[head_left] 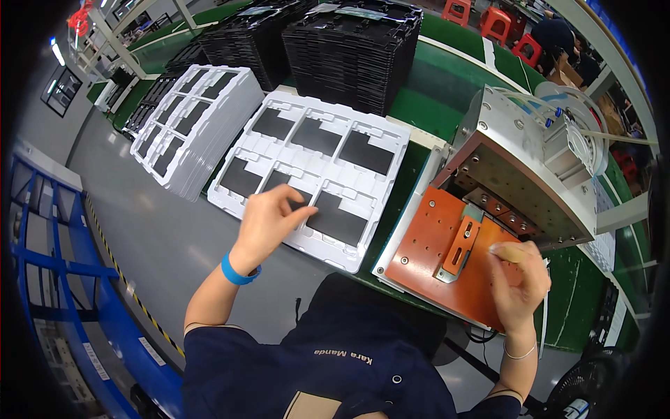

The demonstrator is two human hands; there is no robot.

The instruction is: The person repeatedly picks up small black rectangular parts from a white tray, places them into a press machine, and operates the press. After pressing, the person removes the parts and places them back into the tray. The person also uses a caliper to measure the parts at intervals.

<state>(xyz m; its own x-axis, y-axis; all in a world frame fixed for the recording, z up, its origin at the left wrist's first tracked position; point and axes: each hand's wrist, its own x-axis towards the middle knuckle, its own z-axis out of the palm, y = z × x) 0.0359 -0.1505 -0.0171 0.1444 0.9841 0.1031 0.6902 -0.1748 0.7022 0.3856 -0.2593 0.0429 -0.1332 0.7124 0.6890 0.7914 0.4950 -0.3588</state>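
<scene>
My left hand (271, 218) is over the front edge of a white molded tray (293, 170), its thumb and index finger apart with nothing visible between them. The thumb tip is beside a flat dark grey piece (338, 221) in the front right pocket; similar pieces fill the other pockets. Over the right part of an orange plate (419, 260) on a metal press (520, 164), my right hand (522, 279) has its thumb and index finger pinched together. Whatever they may hold is too small to make out. An orange slotted block (462, 246) sits on the plate, left of that hand.
A stack of white trays (202, 150) with dark pieces stands at left. Behind are tall stacks of black trays (349, 59). The press's upper body overhangs the plate's far side. A blue rack (91, 279) is at far left, a black fan (593, 384) at lower right.
</scene>
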